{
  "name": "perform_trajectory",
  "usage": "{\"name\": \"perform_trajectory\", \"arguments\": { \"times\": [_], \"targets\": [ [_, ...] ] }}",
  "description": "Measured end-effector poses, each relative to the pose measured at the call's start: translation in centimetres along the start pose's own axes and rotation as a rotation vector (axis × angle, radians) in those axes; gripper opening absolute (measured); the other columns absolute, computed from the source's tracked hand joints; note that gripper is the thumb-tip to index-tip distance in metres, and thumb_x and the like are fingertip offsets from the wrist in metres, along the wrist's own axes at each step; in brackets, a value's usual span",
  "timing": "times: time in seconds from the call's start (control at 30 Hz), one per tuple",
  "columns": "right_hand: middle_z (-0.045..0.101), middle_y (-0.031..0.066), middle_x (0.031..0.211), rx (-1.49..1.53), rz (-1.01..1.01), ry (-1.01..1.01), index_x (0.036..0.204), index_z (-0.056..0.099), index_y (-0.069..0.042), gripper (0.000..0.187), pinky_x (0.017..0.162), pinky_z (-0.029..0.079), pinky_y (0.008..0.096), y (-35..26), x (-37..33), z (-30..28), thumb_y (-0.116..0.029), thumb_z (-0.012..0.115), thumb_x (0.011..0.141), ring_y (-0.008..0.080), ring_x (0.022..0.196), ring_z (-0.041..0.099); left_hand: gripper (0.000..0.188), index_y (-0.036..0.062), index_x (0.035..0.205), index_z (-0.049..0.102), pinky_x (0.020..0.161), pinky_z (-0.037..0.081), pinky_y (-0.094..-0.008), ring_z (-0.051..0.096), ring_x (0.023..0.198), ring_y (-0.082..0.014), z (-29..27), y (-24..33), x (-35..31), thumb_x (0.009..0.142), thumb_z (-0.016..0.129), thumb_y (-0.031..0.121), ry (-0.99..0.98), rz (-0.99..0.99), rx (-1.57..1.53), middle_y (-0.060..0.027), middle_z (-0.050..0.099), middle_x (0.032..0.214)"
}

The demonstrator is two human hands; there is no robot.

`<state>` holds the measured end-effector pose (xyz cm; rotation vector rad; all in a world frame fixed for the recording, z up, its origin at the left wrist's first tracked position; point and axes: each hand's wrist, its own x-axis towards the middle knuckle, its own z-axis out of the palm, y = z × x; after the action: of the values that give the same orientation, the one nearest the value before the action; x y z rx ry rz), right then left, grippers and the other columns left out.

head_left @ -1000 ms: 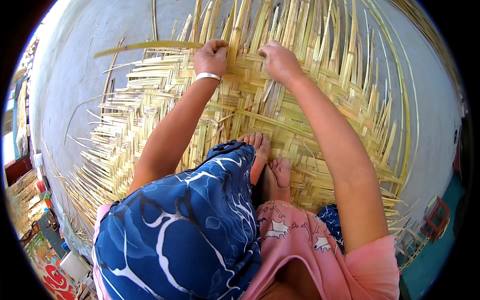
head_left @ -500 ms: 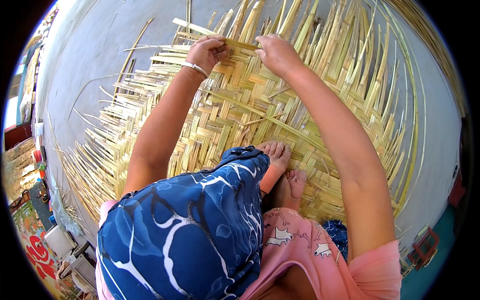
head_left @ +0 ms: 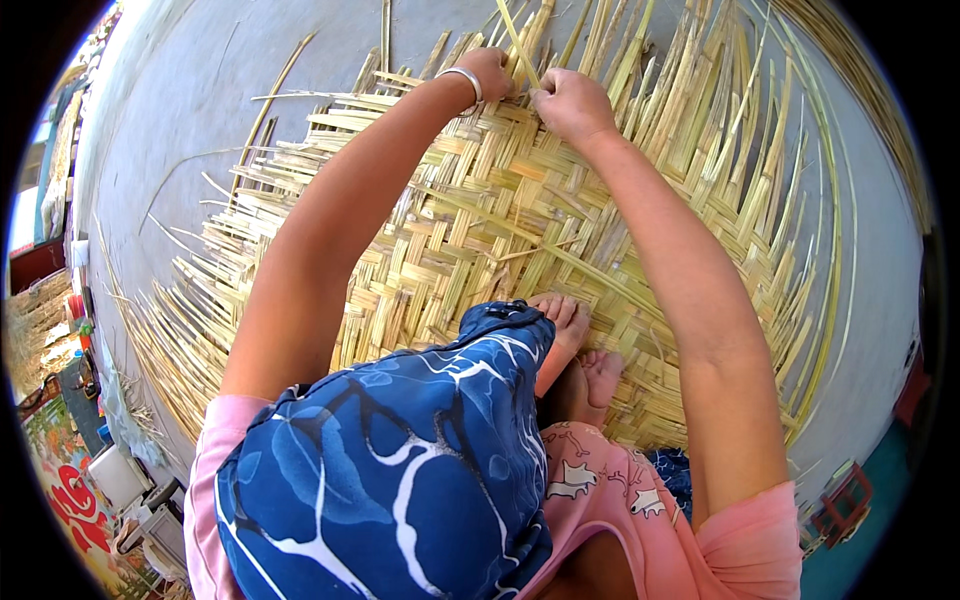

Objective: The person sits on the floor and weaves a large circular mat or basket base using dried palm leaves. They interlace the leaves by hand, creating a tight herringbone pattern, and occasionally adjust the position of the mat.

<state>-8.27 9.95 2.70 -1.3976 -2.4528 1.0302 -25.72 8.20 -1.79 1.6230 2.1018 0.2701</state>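
A half-woven mat of flat, yellow-green reed strips spreads over the floor, its loose ends fanning out on the left and far sides. At the far edge of the weave, my left hand is closed around a strip, its fingertips partly hidden; a pale bangle sits on that wrist. Just right of it, my right hand is shut in a pinch on a narrow reed strip that points away from me. One longer strip lies slantwise across the woven surface. My bare feet rest on the mat.
Smooth grey floor surrounds the mat. Long thin strips lie along the right side, and a bundle of stalks is at the far right. Household things and a red-patterned cloth are at the left edge. Blue patterned fabric covers my knee.
My left hand has moved right and farther away, closing beside the right hand. My right hand has shifted slightly right. The strip that lay crosswise between them no longer shows there; a narrow one now points away.
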Motion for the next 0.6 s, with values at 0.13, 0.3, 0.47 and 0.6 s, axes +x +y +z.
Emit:
{"name": "perform_trajectory", "arguments": {
  "times": [0.13,0.3,0.47,0.6],
  "targets": [
    [0.066,0.0158,0.085,0.034,-0.009,0.052,0.087,0.065,-0.007,0.020,0.075,0.048,0.0415,0.3,-0.2,-0.1,-0.024,0.058,0.079,0.0333,0.084,0.062,0.048,0.0012,0.101,0.065,0.076,0.050,-0.0330,0.065,0.082,-0.0225,-1.1,1.4,0.1,0.069,0.074,0.035,-0.149,-0.085,0.079,-0.0145,0.067,0.091],
    [0.066,0.0153,0.081,0.182,0.045,0.067,0.082,0.063,-0.005,0.018,0.073,0.049,0.0403,1.1,0.1,0.8,-0.021,0.057,0.079,0.0321,0.081,0.063,0.041,0.0020,0.097,0.067,0.067,0.050,-0.0308,0.063,0.074,-0.0168,-0.4,-0.1,0.1,0.069,0.076,0.029,-0.164,-0.176,-0.335,-0.0094,0.067,0.086],
    [0.065,0.0129,0.067,0.356,0.112,0.077,0.076,0.060,-0.002,0.016,0.068,0.050,0.0364,1.0,0.2,1.2,-0.017,0.055,0.078,0.0274,0.068,0.065,0.028,0.0001,0.091,0.063,0.061,0.049,-0.0271,0.060,0.067,-0.0131,1.7,-0.8,0.5,0.073,0.075,0.018,-0.153,-0.181,-0.527,-0.0065,0.064,0.079],
    [0.064,0.0132,0.063,0.500,0.204,0.087,0.074,0.058,-0.001,0.014,0.066,0.051,0.0340,1.3,0.2,1.6,-0.014,0.054,0.078,0.0256,0.061,0.066,0.026,0.0001,0.095,0.062,0.060,0.051,-0.0277,0.061,0.067,-0.0137,2.5,-0.8,-1.0,0.078,0.072,0.018,-0.018,-0.254,-0.613,-0.0060,0.064,0.080]
  ]
}}
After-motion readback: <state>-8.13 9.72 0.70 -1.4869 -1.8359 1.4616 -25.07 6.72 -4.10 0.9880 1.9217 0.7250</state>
